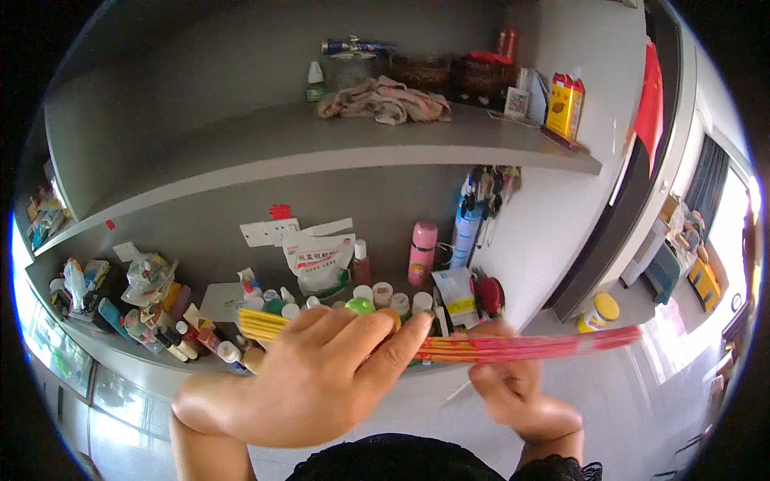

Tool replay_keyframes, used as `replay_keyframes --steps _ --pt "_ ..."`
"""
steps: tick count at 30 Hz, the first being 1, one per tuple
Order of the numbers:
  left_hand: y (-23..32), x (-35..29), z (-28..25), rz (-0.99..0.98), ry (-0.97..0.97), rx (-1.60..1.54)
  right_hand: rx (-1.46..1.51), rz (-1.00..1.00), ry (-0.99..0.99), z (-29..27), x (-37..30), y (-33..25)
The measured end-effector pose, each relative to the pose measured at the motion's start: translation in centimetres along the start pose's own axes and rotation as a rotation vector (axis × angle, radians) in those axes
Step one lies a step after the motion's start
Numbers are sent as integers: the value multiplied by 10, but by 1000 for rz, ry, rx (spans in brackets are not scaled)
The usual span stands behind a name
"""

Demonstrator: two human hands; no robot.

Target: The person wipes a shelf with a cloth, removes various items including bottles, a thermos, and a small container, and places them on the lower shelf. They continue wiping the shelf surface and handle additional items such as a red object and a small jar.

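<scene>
A long, flat bundle of thin strips (553, 346) stretches across in front of me, yellow at its left end and red-pink at its right. It could be a folded fan, but its kind is not plain. My left hand (317, 377) is closed round the yellow part, back of the hand upward. With thumb below and fingers above, my right hand (517, 393) pinches the red part near its middle. The red end is slightly blurred, and the stretch under my left fingers is hidden.
Behind the bundle, bottles and jars crowd a low counter, with a white pouch (321, 264), a pink flask (422, 252) and a blue-white packet (457, 297). An upper shelf (265, 164) holds a crumpled cloth (389, 103) and a yellow box (565, 108). A yellow-lidded tub (600, 313) stands right.
</scene>
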State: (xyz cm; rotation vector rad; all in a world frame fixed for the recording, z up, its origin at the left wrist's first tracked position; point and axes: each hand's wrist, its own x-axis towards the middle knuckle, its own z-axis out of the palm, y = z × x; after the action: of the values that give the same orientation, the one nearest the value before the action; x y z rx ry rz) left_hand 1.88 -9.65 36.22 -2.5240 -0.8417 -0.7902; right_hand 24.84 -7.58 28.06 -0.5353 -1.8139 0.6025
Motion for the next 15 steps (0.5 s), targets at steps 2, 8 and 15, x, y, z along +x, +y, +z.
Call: replay_keyframes --steps 2,8,15 --pt "-7 -21 56 -35 -18 -114 208 277 152 16 -37 29" --pt "8 -50 209 -804 -227 -1183 272 659 399 36 -53 122" --pt "47 2 291 -1324 -139 -1944 33 748 442 -21 -70 176"
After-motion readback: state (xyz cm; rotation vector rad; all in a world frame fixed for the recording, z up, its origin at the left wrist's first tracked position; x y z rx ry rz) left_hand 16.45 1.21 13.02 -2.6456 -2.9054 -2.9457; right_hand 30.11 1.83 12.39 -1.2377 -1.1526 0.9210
